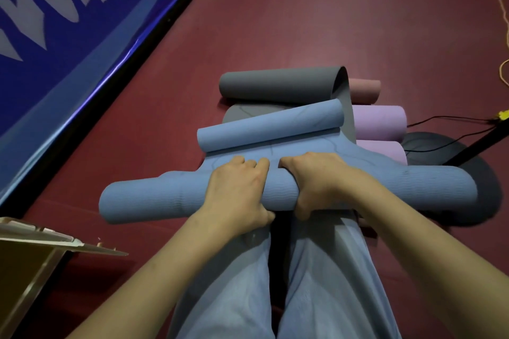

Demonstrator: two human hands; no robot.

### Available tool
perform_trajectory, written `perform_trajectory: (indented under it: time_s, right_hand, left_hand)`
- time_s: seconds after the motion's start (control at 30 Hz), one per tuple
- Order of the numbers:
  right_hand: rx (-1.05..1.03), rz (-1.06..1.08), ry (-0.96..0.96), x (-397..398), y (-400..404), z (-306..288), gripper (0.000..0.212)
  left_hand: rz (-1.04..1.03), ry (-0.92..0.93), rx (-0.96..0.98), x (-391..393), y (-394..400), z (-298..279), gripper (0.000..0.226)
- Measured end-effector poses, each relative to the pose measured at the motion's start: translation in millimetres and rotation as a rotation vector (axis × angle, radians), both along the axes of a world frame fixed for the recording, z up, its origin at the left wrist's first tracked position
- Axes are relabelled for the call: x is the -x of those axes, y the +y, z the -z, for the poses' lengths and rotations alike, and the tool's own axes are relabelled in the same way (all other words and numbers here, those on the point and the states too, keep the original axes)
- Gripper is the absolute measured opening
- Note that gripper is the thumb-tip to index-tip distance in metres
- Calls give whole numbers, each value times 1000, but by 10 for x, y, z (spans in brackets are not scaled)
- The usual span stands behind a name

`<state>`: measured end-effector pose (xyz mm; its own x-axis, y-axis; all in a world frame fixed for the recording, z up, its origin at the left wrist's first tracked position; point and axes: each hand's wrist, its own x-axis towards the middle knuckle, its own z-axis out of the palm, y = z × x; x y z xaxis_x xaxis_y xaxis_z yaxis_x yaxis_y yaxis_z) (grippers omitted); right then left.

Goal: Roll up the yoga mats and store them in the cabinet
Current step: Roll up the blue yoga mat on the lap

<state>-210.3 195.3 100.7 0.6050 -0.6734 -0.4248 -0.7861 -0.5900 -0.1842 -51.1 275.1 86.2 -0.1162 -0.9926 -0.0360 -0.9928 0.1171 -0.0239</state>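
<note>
A blue yoga mat [154,198] lies across the floor in front of my knees, its near part wound into a thick roll and its far end curled up. My left hand [237,190] and my right hand [319,181] grip the roll side by side at its middle, fingers curled over the top and thumbs underneath. Beneath and beyond it sits a grey mat [278,84], its far end also curled into a roll. To the right lie a lilac rolled mat [380,122] and a pink rolled mat [363,89].
The floor [303,14] is dark red. A blue banner [55,36] with white characters runs along the left. An open cardboard box [33,250] stands at the lower left. A black round stand base [429,143] with a pole and cables sits at the right.
</note>
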Motion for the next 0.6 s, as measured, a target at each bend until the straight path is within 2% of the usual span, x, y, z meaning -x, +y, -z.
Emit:
perform_trajectory:
  time_s: [0.2, 0.27, 0.4, 0.6]
  right_hand:
    - [41, 14, -18, 26, 0, 111, 68]
    - [62, 36, -35, 30, -1, 130, 68]
    - [177, 22, -146, 129, 38, 194, 72]
    - [323, 31, -91, 337, 52, 222, 69]
  left_hand:
    - [40, -128, -70, 57, -33, -2, 83]
    - [38, -129, -68, 47, -79, -1, 76]
    - [51, -93, -69, -11, -168, -13, 48]
    - [74, -73, -144, -70, -316, -77, 56]
